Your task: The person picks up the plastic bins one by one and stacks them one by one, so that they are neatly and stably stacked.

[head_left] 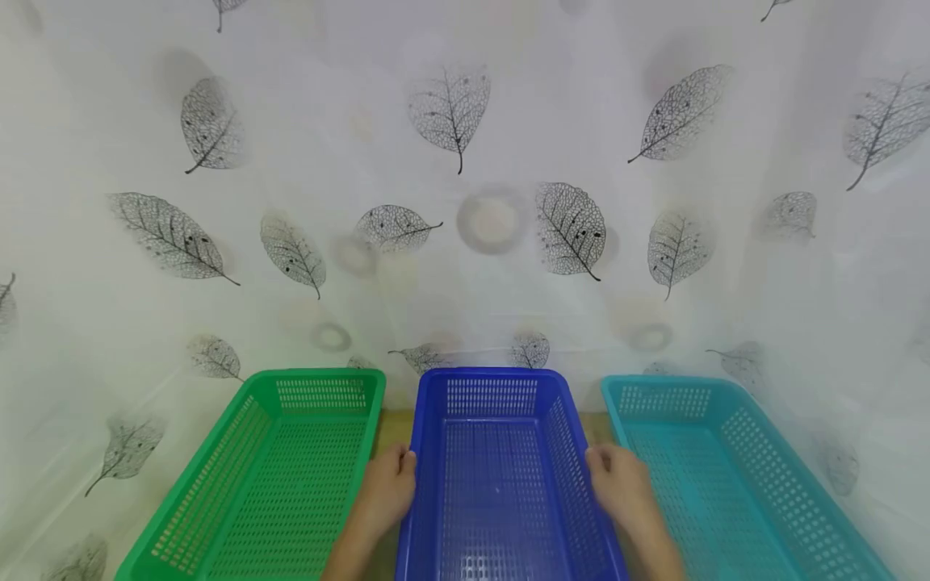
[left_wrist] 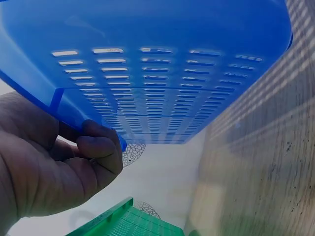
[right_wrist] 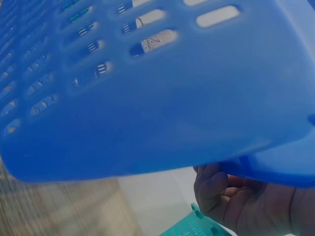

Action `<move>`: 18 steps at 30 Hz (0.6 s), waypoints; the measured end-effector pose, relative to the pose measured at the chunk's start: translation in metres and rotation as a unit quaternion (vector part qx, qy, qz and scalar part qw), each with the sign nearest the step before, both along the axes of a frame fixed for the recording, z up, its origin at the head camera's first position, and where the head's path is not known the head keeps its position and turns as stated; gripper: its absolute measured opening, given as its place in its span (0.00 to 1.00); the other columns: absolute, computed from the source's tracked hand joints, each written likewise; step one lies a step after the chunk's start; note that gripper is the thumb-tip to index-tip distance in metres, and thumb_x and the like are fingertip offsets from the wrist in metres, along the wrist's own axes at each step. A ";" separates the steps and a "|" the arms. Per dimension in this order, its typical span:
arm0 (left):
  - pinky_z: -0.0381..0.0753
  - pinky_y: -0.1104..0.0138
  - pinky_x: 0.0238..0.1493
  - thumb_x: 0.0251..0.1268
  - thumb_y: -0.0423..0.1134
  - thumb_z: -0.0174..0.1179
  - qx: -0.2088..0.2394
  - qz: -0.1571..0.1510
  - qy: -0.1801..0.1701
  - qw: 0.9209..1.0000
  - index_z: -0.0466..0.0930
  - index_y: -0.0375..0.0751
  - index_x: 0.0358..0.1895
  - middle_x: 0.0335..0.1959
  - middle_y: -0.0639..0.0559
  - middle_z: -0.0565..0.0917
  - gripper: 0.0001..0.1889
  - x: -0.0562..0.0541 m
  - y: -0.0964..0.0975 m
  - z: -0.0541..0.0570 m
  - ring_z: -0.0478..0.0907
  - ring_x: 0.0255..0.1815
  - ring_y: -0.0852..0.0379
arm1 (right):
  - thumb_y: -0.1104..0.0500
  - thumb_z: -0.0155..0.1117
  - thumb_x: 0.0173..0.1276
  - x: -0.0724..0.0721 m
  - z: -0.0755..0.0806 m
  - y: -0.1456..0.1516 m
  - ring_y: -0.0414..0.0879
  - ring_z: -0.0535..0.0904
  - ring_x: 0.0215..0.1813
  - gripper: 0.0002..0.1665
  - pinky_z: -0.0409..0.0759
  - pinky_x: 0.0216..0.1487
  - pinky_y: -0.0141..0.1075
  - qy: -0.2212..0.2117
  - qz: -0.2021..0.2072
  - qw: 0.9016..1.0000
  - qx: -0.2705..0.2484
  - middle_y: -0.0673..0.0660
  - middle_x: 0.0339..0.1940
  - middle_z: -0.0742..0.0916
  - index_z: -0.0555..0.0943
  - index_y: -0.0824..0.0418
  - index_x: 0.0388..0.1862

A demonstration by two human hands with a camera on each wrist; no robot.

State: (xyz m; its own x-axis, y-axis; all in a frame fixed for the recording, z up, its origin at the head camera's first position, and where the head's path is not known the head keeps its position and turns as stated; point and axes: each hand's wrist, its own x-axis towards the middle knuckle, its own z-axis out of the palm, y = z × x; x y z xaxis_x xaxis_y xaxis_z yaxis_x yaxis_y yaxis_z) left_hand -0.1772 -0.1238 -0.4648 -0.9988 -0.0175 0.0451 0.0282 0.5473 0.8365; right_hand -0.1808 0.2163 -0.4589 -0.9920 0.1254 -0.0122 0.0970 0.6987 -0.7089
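Observation:
A blue plastic basket with slotted walls stands in the middle of the head view, and nothing lies in it. My left hand grips its left rim, fingers curled round the edge. On the opposite side my right hand holds the right rim in the same way. The left wrist view shows the basket's slotted outer wall above the left hand. In the right wrist view, curled fingers of the right hand sit under the rim, partly hidden by the basket.
A green basket stands to the left and a teal basket to the right, both close to the hands. Wood-grain tabletop shows below. Behind hangs a whitish sheet printed with dark leaves.

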 end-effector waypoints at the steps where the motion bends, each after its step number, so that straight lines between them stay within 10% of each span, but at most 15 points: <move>1: 0.80 0.61 0.32 0.83 0.34 0.48 0.000 0.001 0.000 1.000 0.80 0.31 0.48 0.32 0.49 0.82 0.12 0.000 0.000 0.000 0.78 0.32 0.55 | 0.58 0.53 0.84 0.000 0.000 0.001 0.64 0.87 0.53 0.21 0.87 0.53 0.59 -0.002 0.001 1.000 -0.002 0.66 0.47 0.90 0.82 0.74 0.58; 8: 0.79 0.62 0.32 0.83 0.34 0.49 -0.004 0.007 0.015 1.000 0.81 0.32 0.47 0.30 0.50 0.81 0.11 0.002 0.004 0.002 0.76 0.31 0.56 | 0.58 0.55 0.84 0.002 0.002 0.006 0.53 0.87 0.43 0.19 0.89 0.45 0.52 0.004 0.004 1.000 -0.018 0.58 0.38 0.90 0.84 0.74 0.55; 18: 0.78 0.65 0.30 0.81 0.32 0.53 0.023 -0.001 0.064 0.998 0.81 0.35 0.40 0.29 0.51 0.80 0.09 0.005 0.004 -0.001 0.75 0.30 0.58 | 0.56 0.56 0.84 0.005 0.005 0.015 0.60 0.88 0.50 0.20 0.88 0.51 0.56 0.014 0.008 1.000 -0.017 0.63 0.45 0.91 0.84 0.73 0.55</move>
